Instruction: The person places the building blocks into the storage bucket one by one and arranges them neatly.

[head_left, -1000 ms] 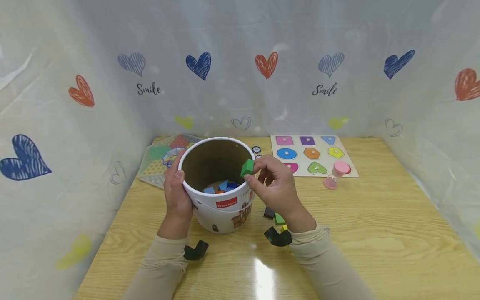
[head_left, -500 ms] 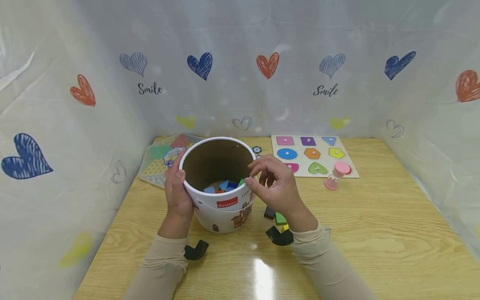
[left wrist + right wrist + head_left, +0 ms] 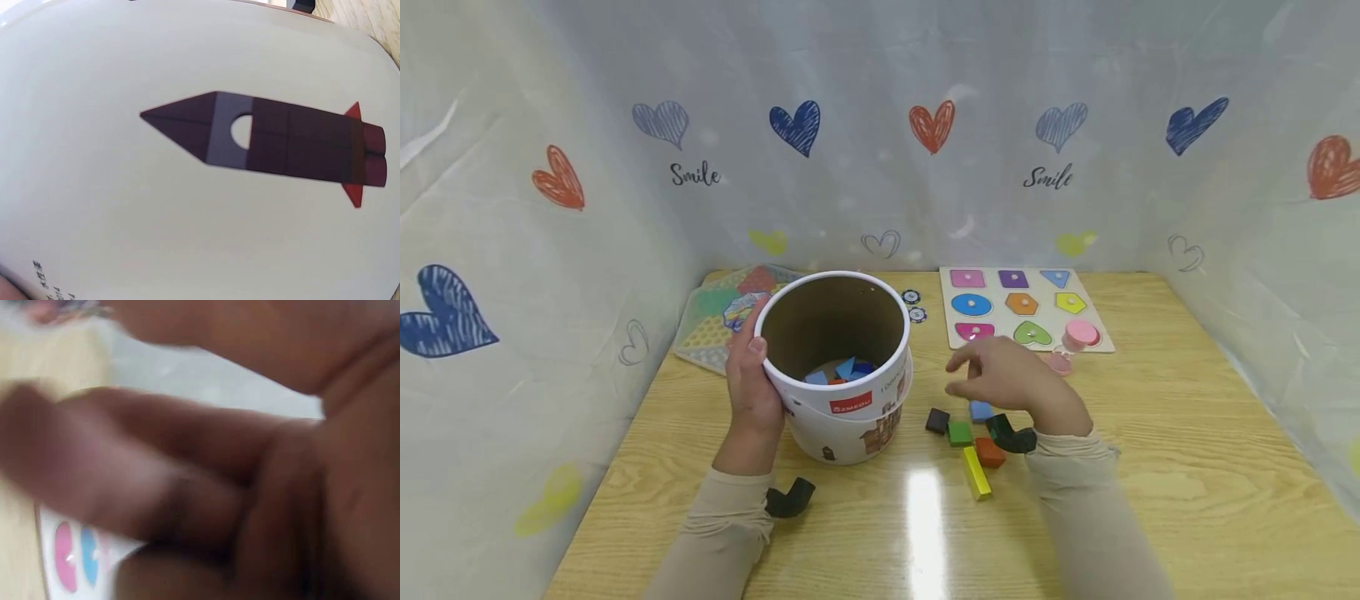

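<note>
A white bucket point(image 3: 850, 429) with printed pictures stands tilted toward me on the table. My left hand point(image 3: 752, 392) grips its left side, the thumb at the rim. Several blue and orange blocks point(image 3: 844, 372) lie inside it. In the left wrist view the bucket wall point(image 3: 187, 231) with a printed rocket fills most of the frame. To the right, my right hand point(image 3: 1018, 379) hovers above loose blocks, fingers bent loosely with nothing between them. Below it lie a black block point(image 3: 937, 421), a green block point(image 3: 959, 433), a blue block point(image 3: 981, 411), an orange block point(image 3: 990, 452) and a long yellow block point(image 3: 977, 475).
A shape puzzle board point(image 3: 996, 321) lies at the back right, with a pink hourglass point(image 3: 1078, 336) at its front corner. Behind the bucket is a colourful flat packet point(image 3: 707, 321). Two small round chips point(image 3: 913, 306) sit between bucket and board. Curtains point(image 3: 880, 192) enclose the table.
The green block left my right hand and dropped into the bucket. That hand then moved right and down, away from the rim, over the loose blocks. My left hand stayed on the bucket.
</note>
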Demonstrator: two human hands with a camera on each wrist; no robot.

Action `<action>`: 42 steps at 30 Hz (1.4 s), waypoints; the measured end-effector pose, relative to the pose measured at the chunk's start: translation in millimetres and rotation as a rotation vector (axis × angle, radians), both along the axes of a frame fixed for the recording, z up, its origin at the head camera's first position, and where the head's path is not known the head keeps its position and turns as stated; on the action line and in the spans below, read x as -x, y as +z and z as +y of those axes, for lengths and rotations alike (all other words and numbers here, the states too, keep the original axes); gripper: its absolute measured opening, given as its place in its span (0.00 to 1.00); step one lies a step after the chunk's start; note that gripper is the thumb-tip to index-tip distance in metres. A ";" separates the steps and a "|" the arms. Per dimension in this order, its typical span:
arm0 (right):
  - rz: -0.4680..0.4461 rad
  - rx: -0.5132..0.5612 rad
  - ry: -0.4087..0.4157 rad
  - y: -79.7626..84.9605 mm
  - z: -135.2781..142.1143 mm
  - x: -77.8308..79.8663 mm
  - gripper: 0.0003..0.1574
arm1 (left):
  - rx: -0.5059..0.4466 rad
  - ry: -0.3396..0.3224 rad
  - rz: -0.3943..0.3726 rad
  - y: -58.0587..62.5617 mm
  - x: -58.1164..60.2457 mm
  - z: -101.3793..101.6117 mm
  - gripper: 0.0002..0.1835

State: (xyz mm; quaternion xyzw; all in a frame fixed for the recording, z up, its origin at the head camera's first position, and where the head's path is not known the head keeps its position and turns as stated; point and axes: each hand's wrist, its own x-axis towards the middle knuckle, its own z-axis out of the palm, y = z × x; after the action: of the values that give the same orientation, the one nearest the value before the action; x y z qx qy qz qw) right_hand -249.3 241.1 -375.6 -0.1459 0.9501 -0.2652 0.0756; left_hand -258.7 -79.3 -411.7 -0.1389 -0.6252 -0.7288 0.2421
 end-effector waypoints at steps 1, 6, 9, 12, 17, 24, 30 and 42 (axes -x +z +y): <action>-0.083 -0.118 0.008 -3.7 -0.5 1.6 0.18 | 0.001 0.005 0.000 -0.1 0.0 -0.5 0.28; -0.276 -0.333 -0.018 -19.8 -14.9 5.3 0.19 | -0.004 0.015 -0.017 0.2 -0.8 -2.7 0.29; -0.297 -0.371 -0.034 -27.4 -21.6 5.4 0.22 | -0.015 0.000 -0.021 0.4 -1.3 -2.5 0.29; -0.327 -0.394 -0.056 -35.3 -23.9 4.7 0.23 | -0.025 -0.009 -0.013 0.9 -0.7 -1.9 0.29; -0.371 -0.363 -0.081 -46.3 -22.4 4.0 0.23 | -0.040 -0.010 0.012 2.4 1.7 -1.4 0.29; -0.279 -0.319 -0.026 -41.3 -14.8 8.1 0.16 | -0.048 -0.001 0.014 2.2 1.0 -1.2 0.30; 0.037 0.029 0.157 -14.4 4.0 6.2 0.10 | -0.052 -0.014 0.034 3.0 1.0 0.1 0.29; 0.395 1.091 0.179 -7.8 -54.6 -11.4 0.17 | -0.055 -0.027 0.015 2.1 0.3 1.8 0.31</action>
State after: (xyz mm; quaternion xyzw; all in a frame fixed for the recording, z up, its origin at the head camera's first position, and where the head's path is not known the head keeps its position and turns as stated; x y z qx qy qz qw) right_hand -237.9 186.5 -383.4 -0.2900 0.6565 -0.6761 -0.1670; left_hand -258.9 -77.4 -409.6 -0.1461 -0.6011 -0.7479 0.2410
